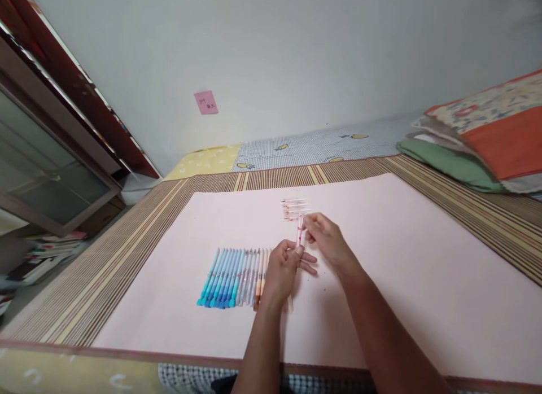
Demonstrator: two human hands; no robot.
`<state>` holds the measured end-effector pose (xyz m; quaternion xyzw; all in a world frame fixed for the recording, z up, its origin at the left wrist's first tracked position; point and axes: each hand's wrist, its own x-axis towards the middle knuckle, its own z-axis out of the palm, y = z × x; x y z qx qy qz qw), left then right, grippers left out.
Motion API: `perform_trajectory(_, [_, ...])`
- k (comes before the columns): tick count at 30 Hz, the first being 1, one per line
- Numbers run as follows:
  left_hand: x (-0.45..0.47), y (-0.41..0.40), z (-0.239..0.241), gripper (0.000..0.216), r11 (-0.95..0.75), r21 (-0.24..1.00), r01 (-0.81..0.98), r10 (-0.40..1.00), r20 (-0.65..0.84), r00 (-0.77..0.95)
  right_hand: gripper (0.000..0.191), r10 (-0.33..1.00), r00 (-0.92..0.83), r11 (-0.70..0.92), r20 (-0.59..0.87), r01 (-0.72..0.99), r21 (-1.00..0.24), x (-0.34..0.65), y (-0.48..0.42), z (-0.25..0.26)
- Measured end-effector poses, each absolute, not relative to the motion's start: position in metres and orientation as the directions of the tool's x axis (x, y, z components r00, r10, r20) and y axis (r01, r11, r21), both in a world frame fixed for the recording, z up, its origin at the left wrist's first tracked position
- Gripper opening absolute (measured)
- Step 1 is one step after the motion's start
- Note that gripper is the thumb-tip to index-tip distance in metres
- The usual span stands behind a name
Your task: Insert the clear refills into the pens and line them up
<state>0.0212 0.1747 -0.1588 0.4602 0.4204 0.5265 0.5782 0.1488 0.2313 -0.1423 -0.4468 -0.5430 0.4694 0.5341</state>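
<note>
Upright between my hands is a slim clear pen barrel with pink-red marks. Its lower end is gripped by my left hand, whose other fingers stretch out to the right. At the barrel's upper end, my right hand has thumb and fingers closed together; whether they pinch the tip or a small part is hidden. Just beyond lie several thin pen refills, side by side. Left of my hands is a row of blue pens, grey clear pens and peach-orange pens, partly covered by my left hand and forearm.
Pale pink paper covers much of the striped mat. A few tiny dark specks lie near my right wrist. Folded bedding is piled at the right, against the wall. A pink note is on that wall.
</note>
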Motion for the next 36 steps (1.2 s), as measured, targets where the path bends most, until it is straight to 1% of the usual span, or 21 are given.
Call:
perform_trajectory(3, [0.020, 0.174, -0.158, 0.036, 0.081, 0.956, -0.282, 0.982, -0.029, 0.186, 0.038, 0.963, -0.051, 0.266, 0.266, -0.015, -0.964, 0.160, 0.235, -0.139])
perform_trajectory(7, [0.018, 0.172, -0.156, 0.033, 0.102, 0.942, -0.320, 0.974, -0.029, 0.226, 0.032, 0.950, -0.078, 0.306, 0.303, 0.020, -0.952, 0.161, 0.232, -0.136])
perform_trajectory(13, [0.018, 0.170, -0.155, 0.039, 0.213, 0.865, -0.455, 0.950, -0.074, 0.304, 0.024, 0.916, -0.086, 0.401, 0.392, 0.175, -0.899, 0.158, 0.229, -0.139])
perform_trajectory(16, [0.019, 0.171, -0.155, 0.041, 0.244, 0.839, -0.486, 0.944, -0.090, 0.318, 0.025, 0.925, -0.090, 0.379, 0.370, 0.146, -0.914, 0.158, 0.231, -0.143])
perform_trajectory(21, [0.019, 0.172, -0.155, 0.039, 0.252, 0.828, -0.501, 0.940, -0.087, 0.329, 0.032, 0.943, -0.061, 0.332, 0.327, 0.103, -0.938, 0.152, 0.229, -0.144])
perform_trajectory(28, [0.025, 0.169, -0.162, 0.037, 0.242, 0.807, -0.538, 0.945, -0.071, 0.318, 0.022, 0.947, -0.062, 0.319, 0.314, 0.091, -0.944, 0.151, 0.227, -0.140])
perform_trajectory(31, [0.028, 0.169, -0.160, 0.038, 0.247, 0.800, -0.546, 0.940, -0.063, 0.334, 0.024, 0.952, -0.073, 0.300, 0.297, 0.031, -0.954, 0.155, 0.227, -0.138])
perform_trajectory(36, [0.024, 0.170, -0.154, 0.037, 0.219, 0.841, -0.495, 0.945, -0.057, 0.321, 0.036, 0.968, -0.066, 0.235, 0.243, -0.112, -0.966, 0.159, 0.228, -0.136])
